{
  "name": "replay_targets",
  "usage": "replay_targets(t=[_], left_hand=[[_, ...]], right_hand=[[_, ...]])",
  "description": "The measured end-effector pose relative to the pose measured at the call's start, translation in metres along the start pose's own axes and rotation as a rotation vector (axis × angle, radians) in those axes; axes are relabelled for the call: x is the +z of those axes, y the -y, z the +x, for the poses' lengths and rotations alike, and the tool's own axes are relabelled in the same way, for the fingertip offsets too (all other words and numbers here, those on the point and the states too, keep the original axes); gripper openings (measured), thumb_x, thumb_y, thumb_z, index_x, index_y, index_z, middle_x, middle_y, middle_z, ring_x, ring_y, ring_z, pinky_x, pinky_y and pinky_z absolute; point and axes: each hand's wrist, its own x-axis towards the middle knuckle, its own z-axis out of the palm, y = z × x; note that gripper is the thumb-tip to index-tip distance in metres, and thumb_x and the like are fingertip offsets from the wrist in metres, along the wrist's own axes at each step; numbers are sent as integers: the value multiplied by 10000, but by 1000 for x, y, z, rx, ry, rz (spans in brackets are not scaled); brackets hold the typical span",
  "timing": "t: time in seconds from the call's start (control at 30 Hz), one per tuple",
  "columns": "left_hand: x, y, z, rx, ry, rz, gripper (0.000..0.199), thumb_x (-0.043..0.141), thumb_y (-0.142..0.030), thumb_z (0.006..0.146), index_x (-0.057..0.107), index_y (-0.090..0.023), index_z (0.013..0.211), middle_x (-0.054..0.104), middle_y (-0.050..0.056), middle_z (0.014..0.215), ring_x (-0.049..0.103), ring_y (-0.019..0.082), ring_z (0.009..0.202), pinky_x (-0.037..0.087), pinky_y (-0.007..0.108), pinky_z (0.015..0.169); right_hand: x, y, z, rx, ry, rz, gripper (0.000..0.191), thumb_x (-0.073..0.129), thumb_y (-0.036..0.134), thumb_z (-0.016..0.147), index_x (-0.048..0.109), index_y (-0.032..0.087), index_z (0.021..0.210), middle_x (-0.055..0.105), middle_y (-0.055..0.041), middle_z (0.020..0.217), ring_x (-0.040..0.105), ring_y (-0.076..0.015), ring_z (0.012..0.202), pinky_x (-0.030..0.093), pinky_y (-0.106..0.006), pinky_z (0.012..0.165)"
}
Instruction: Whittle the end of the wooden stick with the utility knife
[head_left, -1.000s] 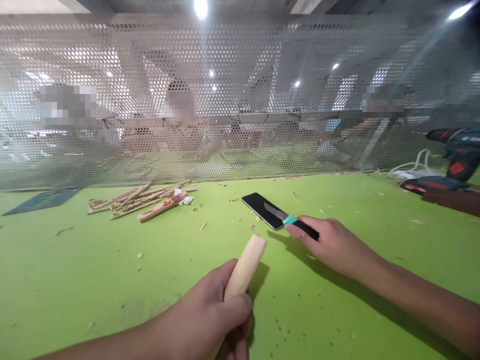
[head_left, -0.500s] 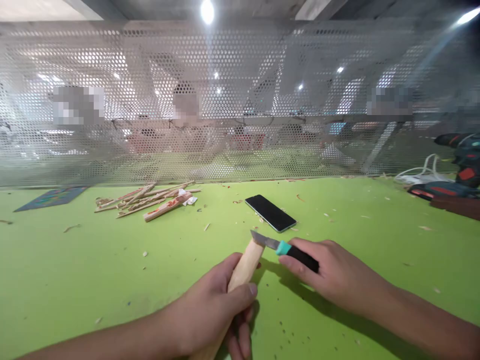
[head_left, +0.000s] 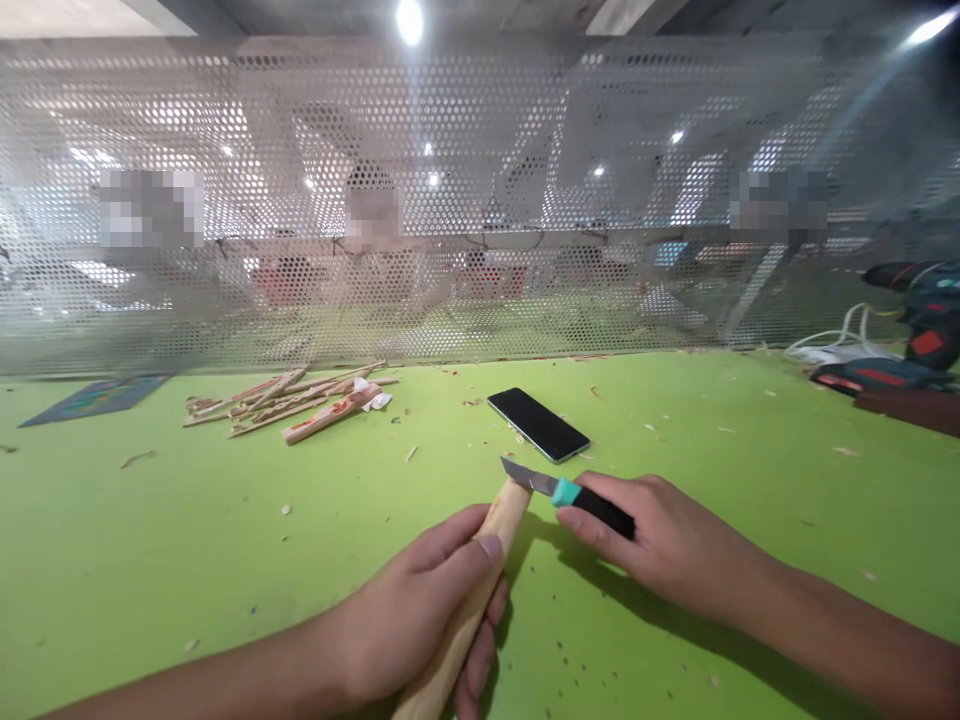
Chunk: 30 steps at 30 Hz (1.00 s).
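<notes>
My left hand (head_left: 427, 600) is wrapped round a pale wooden stick (head_left: 469, 605), which slants up and away from me. Its far end lies near the middle of the view, and its near end runs out of the bottom edge. A utility knife (head_left: 596, 505) with a black and teal handle is gripped in my right hand (head_left: 660, 535). The knife's blade points left and rests at the stick's far tip. Just beyond the blade a black smartphone (head_left: 538, 424) lies flat on the green table (head_left: 187, 560).
Thin wooden strips (head_left: 262, 405) and a thicker red-marked stick (head_left: 330, 415) with white tissue lie at the back left, near a patterned mat (head_left: 94, 399). A power drill (head_left: 926, 320) and white cable stand at the right. A perforated screen (head_left: 450, 230) closes the back; people show behind it.
My left hand has shifted its grip, its thumb now higher along the stick, and the stick has turned a little. The knife stays at the tip.
</notes>
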Motion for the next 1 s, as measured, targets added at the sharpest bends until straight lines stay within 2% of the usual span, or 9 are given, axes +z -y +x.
replay_targets(t=[0.13,0.23,0.43,0.5,0.63,0.77,0.87,1.0], left_hand=[[4,-3,-1,-34,38,181,505,471,-433,1063,314,-195,1480,510,-73,520,479,97,382,428,146,407],[8,-6,-4,-64,1,268,535,461,-437,1061,277,-203,1506,494,-87,486,457,105,371,416,145,388],[19,-13,-13,-75,-110,347,388,444,-496,1042,429,-221,1316,343,-132,465,253,83,349,252,132,302],[19,-13,-12,-83,-123,307,362,470,-522,1026,451,-228,1236,317,-133,500,256,77,378,237,128,314],[16,-8,-9,-104,-138,293,412,516,-617,978,471,-227,1102,368,-115,574,293,60,389,263,143,322],[15,-8,-11,-94,-104,391,392,495,-601,992,503,-213,1043,430,-88,616,351,52,403,291,150,352],[15,-8,-11,-68,-117,505,381,543,-582,984,515,-204,938,474,-60,655,421,46,472,321,124,397],[9,-2,-2,-154,-126,211,321,436,-562,1015,447,-241,1028,441,-95,648,337,53,305,279,167,260]], right_hand=[[3,1,-2,4,25,-12,525,400,661,1041,628,216,882,610,1,625,536,-175,529,316,-275,508],[7,4,-6,-39,82,-2,497,439,654,1036,599,222,850,630,0,656,549,-174,545,296,-278,512],[13,9,-12,-110,103,1,435,508,610,1021,548,230,813,646,2,684,534,-166,562,283,-286,521],[14,13,-13,-116,101,-8,422,507,597,1023,549,230,819,649,-2,683,534,-170,560,284,-290,520],[17,14,-12,-102,93,-29,445,462,617,1031,577,225,853,674,-29,702,578,-199,572,310,-297,518],[10,-3,-2,82,60,28,620,253,687,1050,607,209,877,656,-52,647,594,-209,504,353,-285,447],[1,-15,6,149,-36,-15,657,288,754,1009,629,200,912,639,-54,628,596,-219,510,341,-282,436],[-2,-8,3,98,-89,31,591,320,721,1027,607,219,906,563,7,575,521,-172,459,291,-271,442]])
